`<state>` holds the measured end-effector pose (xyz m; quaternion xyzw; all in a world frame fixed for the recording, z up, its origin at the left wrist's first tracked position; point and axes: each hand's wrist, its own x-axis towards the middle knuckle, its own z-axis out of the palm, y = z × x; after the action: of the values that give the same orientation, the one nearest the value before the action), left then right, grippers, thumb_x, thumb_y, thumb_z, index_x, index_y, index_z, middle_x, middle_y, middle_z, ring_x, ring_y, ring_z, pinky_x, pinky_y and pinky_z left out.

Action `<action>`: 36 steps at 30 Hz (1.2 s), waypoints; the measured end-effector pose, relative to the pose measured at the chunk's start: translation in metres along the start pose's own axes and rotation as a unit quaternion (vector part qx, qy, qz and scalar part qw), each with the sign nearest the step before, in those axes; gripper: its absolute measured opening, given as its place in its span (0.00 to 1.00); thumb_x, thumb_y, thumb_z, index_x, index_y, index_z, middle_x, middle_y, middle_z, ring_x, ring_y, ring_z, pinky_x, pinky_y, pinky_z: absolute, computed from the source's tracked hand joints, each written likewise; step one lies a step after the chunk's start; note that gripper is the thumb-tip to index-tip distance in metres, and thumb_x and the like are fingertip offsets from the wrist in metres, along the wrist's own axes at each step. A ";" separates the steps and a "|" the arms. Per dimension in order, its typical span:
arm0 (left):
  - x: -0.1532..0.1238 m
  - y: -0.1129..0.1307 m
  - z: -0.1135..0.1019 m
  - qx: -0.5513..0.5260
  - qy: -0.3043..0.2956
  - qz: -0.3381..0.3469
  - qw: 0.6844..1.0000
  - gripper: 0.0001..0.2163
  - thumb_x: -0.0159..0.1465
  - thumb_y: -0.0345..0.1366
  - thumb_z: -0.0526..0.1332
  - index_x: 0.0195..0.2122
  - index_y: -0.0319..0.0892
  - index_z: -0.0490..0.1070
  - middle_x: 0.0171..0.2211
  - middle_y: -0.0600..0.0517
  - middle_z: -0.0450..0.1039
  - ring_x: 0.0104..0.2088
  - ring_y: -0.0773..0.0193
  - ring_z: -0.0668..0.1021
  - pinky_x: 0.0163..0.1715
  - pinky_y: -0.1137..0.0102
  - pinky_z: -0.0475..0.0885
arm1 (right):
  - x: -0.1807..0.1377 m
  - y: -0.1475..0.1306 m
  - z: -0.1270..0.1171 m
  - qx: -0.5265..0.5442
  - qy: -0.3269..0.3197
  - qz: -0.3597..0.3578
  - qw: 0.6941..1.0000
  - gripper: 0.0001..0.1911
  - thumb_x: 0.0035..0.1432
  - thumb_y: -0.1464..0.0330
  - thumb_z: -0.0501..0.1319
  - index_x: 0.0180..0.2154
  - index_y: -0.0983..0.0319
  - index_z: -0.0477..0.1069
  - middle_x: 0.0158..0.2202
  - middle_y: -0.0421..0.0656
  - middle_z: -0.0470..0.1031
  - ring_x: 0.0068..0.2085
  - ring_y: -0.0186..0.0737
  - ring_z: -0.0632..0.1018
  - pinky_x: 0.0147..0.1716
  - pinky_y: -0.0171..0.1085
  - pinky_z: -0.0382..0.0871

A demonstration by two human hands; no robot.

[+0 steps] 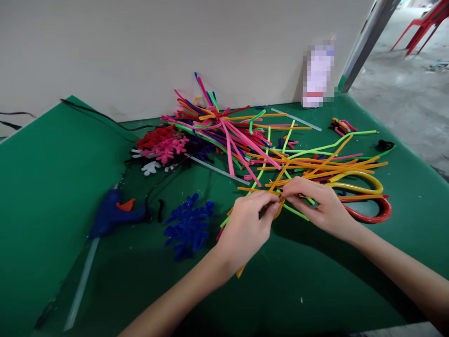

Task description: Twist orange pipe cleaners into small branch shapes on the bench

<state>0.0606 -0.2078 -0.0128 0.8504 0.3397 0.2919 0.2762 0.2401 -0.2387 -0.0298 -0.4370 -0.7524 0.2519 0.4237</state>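
Note:
Orange pipe cleaners (pixel 257 190) are pinched between the fingertips of both hands, over the front of the table. My left hand (pixel 249 220) is closed on them from the left, thumb against the fingers. From the right, my right hand (pixel 317 201) grips them with thumb and fingers together. The fingers partly hide where the strands meet. Light green pipe cleaners (pixel 296 212) lie beneath the hands. More orange pipe cleaners (pixel 351 164) are spread just behind my right hand. Scissors with yellow and red handles (pixel 386 209) rest beside it, blades hidden.
A blue fuzzy snowflake shape (pixel 189 227) lies left of my hands. Farther left is a blue glue gun (pixel 114 210) with a clear stick and black cord. Red and pink shapes (pixel 170 147) and a multicoloured pipe-cleaner bundle (pixel 219 117) sit near the white wall (pixel 175 47).

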 end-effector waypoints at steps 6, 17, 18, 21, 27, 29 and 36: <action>0.007 -0.002 -0.008 -0.222 -0.112 -0.112 0.962 0.09 0.62 0.27 0.54 0.31 0.37 0.74 0.19 0.55 0.71 0.21 0.69 0.71 0.20 0.74 0.68 | 0.002 0.002 -0.004 -0.002 0.005 -0.031 1.000 0.07 0.63 0.73 0.54 0.38 0.60 0.70 0.35 0.44 0.74 0.38 0.38 0.75 0.38 0.38 0.69; 0.002 0.000 -0.001 -0.247 -0.100 -0.156 0.951 0.11 0.62 0.34 0.58 0.25 0.37 0.75 0.17 0.57 0.59 0.18 0.72 0.59 0.18 0.73 0.53 | 0.000 0.004 -0.002 0.005 0.016 -0.064 0.998 0.08 0.61 0.74 0.56 0.38 0.59 0.73 0.37 0.45 0.71 0.38 0.37 0.74 0.36 0.36 0.70; 0.002 -0.001 -0.002 -0.296 -0.119 -0.178 0.931 0.11 0.61 0.35 0.58 0.25 0.37 0.75 0.16 0.58 0.55 0.18 0.73 0.56 0.18 0.73 0.50 | 0.000 0.003 -0.003 0.007 0.016 -0.067 0.998 0.08 0.61 0.74 0.57 0.38 0.59 0.74 0.37 0.45 0.71 0.37 0.36 0.74 0.36 0.35 0.70; 0.002 -0.005 -0.007 -0.456 -0.202 -0.243 0.832 0.11 0.61 0.37 0.59 0.25 0.36 0.75 0.14 0.61 0.46 0.16 0.75 0.50 0.18 0.73 0.45 | 0.001 0.000 -0.004 0.016 0.022 -0.079 0.997 0.08 0.60 0.73 0.58 0.37 0.59 0.75 0.35 0.43 0.70 0.36 0.35 0.73 0.34 0.35 0.70; 0.000 -0.009 0.001 -0.503 -0.158 -0.250 0.812 0.12 0.62 0.40 0.59 0.28 0.36 0.73 0.13 0.62 0.48 0.15 0.77 0.50 0.17 0.74 0.44 | 0.001 -0.004 0.004 0.028 0.058 -0.014 0.998 0.06 0.61 0.73 0.57 0.38 0.60 0.72 0.34 0.43 0.69 0.35 0.35 0.73 0.34 0.35 0.69; -0.003 -0.007 0.007 -0.425 -0.067 -0.233 0.872 0.12 0.63 0.40 0.58 0.27 0.37 0.70 0.14 0.61 0.53 0.15 0.76 0.55 0.16 0.76 0.47 | -0.001 -0.005 0.010 0.035 0.077 0.050 0.995 0.07 0.62 0.70 0.57 0.43 0.61 0.68 0.34 0.42 0.69 0.33 0.35 0.73 0.31 0.35 0.69; -0.012 -0.008 0.019 -0.353 0.008 -0.233 0.906 0.12 0.65 0.41 0.54 0.29 0.39 0.64 0.14 0.59 0.61 0.13 0.76 0.62 0.13 0.78 0.55 | -0.010 -0.006 0.027 -0.068 0.025 0.067 0.995 0.04 0.60 0.70 0.57 0.39 0.61 0.64 0.32 0.40 0.68 0.28 0.32 0.71 0.27 0.33 0.65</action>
<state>0.0632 -0.2172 -0.0347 0.5912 0.4052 0.3269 0.6160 0.2172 -0.2507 -0.0433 -0.5205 -0.7259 0.2174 0.3935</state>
